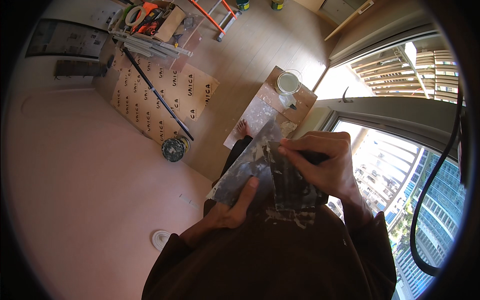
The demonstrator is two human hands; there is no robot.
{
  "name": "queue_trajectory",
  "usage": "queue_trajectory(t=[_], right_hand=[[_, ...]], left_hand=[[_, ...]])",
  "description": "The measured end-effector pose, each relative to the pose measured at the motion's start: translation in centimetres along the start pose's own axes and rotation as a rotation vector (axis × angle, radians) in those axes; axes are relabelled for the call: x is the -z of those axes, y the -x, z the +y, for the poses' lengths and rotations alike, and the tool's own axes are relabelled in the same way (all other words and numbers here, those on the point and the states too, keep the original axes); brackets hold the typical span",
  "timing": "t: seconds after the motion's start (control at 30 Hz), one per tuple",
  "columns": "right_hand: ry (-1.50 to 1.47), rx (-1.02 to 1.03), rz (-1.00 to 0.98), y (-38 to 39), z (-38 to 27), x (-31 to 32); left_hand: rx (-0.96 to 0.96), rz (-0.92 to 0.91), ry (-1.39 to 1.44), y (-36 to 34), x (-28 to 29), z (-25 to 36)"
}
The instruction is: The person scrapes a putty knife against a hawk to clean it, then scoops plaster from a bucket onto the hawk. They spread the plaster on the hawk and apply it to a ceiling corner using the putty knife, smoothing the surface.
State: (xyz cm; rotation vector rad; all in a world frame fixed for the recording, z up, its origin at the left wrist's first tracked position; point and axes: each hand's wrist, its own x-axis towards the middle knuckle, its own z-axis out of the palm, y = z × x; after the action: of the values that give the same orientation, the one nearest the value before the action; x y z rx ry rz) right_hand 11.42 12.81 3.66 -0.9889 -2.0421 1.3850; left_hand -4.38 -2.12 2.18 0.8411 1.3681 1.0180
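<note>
My left hand (232,210) grips a wide, thin metal putty blade (245,172) by its near part, thumb lying on top. Pale filler is smeared over its face and along its edge. A darker, squarish scraper (295,185) is pinched in my right hand (325,162), fingers at its far edge. It lies over or against the right part of the wide blade; whether the two touch along the whole edge, I cannot tell. Both tools are in front of my dark, filler-spotted clothing.
Ahead, a smeared board (260,107) on the floor bears a tub of whitish paste (288,82). Brown floor paper (150,95) lies left under a long black pole (157,97), near a dirty bucket (173,150). A ladder (220,15) stands beyond; a cable (417,215) hangs by the right window.
</note>
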Motion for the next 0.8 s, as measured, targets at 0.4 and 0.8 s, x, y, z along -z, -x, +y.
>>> queue_trajectory(t=[0.4, 0.8], right_hand=[[-0.013, 0.033, -0.016, -0.5, 0.9, -0.1], [0.03, 0.133, -0.071, -0.7, -0.7, -0.3]], left_hand=[[0.117, 0.062, 0.163, -0.5, -0.4, -0.5], [0.169, -0.052, 0.35, -1.4, -0.8, 0.4]])
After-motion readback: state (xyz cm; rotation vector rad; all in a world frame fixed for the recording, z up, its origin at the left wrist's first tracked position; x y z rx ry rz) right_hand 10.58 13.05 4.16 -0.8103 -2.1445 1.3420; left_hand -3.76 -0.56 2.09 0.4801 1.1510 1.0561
